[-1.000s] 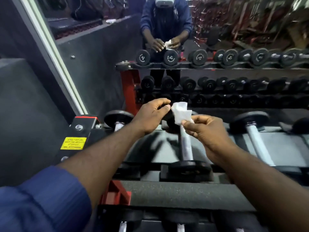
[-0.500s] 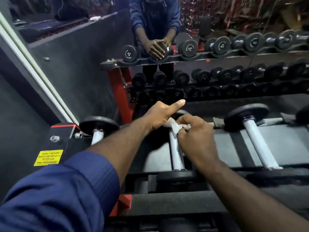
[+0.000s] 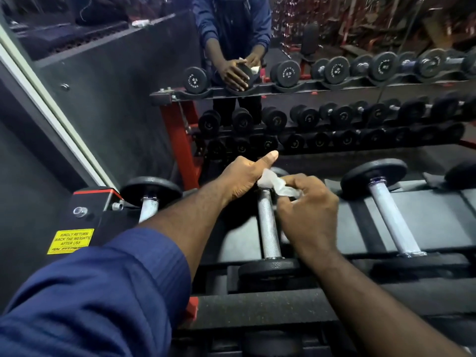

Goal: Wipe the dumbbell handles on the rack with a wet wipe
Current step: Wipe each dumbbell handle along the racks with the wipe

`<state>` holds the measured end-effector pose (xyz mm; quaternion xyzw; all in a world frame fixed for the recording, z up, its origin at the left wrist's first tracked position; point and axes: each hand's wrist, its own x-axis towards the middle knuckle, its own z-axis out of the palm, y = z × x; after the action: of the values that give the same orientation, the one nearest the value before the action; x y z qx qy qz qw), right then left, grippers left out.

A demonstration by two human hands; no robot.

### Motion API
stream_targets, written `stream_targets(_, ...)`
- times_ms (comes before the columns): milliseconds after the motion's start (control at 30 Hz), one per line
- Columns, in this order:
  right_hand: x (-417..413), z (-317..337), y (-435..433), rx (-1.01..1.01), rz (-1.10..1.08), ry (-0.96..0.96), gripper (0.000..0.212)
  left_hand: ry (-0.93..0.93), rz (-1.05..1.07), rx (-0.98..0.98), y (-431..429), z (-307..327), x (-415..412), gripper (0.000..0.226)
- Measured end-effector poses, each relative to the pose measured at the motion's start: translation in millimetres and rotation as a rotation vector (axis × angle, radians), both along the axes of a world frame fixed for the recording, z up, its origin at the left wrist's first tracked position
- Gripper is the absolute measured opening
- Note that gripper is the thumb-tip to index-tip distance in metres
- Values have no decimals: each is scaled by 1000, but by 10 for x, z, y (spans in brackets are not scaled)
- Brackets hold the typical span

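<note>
The middle dumbbell's knurled steel handle (image 3: 268,228) lies on the black rack (image 3: 257,313), pointing away from me. My left hand (image 3: 244,176) grips that dumbbell's far weight head, thumb stretched forward. My right hand (image 3: 306,204) pinches a crumpled white wet wipe (image 3: 273,184) against the far end of the handle, next to my left hand. The near weight head (image 3: 268,269) is uncovered. The mirror ahead shows both hands on the same dumbbell.
Another dumbbell (image 3: 150,202) sits to the left and a longer-handled one (image 3: 391,217) to the right on the same shelf. A wall mirror (image 3: 334,112) reflects rows of dumbbells. A yellow notice sticker (image 3: 69,240) marks the rack's left end.
The wipe came down from above the handle onto its far end. My left hand let go of the wipe and took hold of the far weight head. The camera moved closer.
</note>
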<state>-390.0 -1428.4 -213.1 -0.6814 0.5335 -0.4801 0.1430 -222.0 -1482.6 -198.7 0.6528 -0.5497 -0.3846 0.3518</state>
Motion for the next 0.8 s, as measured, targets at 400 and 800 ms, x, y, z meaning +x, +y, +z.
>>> stream_targets(400, 63, -48, -95, 102, 148, 2, 25, -43, 21, -6, 53, 119, -37, 85)
stream_targets(800, -10, -75, -82, 314, 11, -45, 30, -8, 116, -18, 164, 173, -119, 58)
